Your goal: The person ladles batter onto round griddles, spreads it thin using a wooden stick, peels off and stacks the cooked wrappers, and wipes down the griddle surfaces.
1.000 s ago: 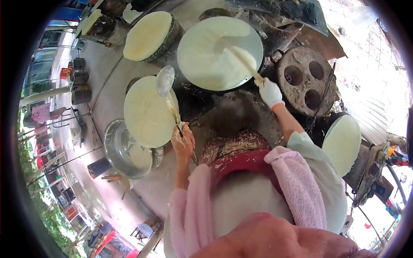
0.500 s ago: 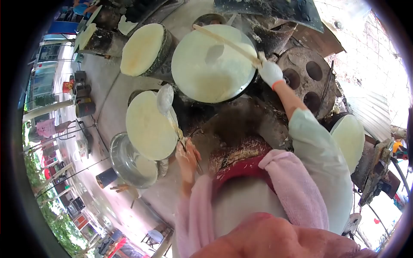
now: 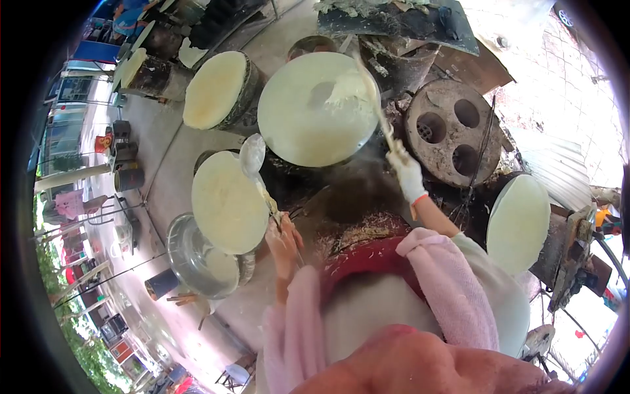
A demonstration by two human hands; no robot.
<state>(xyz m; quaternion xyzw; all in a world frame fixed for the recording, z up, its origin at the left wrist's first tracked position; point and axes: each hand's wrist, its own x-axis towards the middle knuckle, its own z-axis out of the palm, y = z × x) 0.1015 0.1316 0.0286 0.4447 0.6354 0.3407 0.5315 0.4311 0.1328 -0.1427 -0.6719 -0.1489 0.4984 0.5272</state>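
Note:
My gloved right hand [image 3: 407, 172] is wrapped round one end of a long wooden spreader [image 3: 375, 95]. The spreader lies along the right edge of a large round griddle [image 3: 298, 128] coated with pale batter. A rougher, thicker patch of batter shows on the griddle's upper right. My bare left hand [image 3: 283, 241] grips the handle of a ladle [image 3: 252, 155]. Its bowl hangs over the upper right rim of a round, batter-like pale surface [image 3: 223, 203] nearer to me on the left.
A wide metal basin [image 3: 178, 246] holding something pale stands at lower left. Another pale-topped drum [image 3: 216, 88] is at upper left. On the right are a stove block with three holes [image 3: 446, 154] and an upright-looking pale disc [image 3: 520, 226]. A dark board [image 3: 407, 26] lies at the top.
My right hand has drawn back toward me with the spreader, which has swung from across the griddle to its right edge. A rough batter patch now shows. My left hand keeps the ladle nearly still.

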